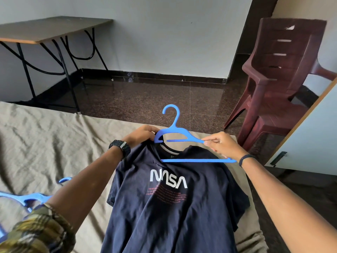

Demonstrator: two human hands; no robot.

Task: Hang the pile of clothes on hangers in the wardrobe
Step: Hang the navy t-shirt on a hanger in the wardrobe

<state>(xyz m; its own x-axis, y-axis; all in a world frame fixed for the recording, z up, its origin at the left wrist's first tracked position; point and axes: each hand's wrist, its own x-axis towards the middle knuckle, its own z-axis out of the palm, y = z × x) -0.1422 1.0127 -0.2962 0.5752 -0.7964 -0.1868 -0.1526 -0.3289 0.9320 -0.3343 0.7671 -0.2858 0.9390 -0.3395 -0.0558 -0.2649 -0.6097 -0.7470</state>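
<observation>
The left hand (140, 135) grips the navy shirt (173, 198) collar on the bed (45, 143); the right hand (221, 144) pinches the blue hanger (179, 132).

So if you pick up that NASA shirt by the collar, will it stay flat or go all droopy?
Probably droopy: the navy NASA T-shirt already lies in soft folds on the bed, and bunches where the left hand grips its collar. It looks thin, so likely light. The blue hanger, pinched by the right hand, keeps its shape, so it should hold the shoulders out.
</observation>
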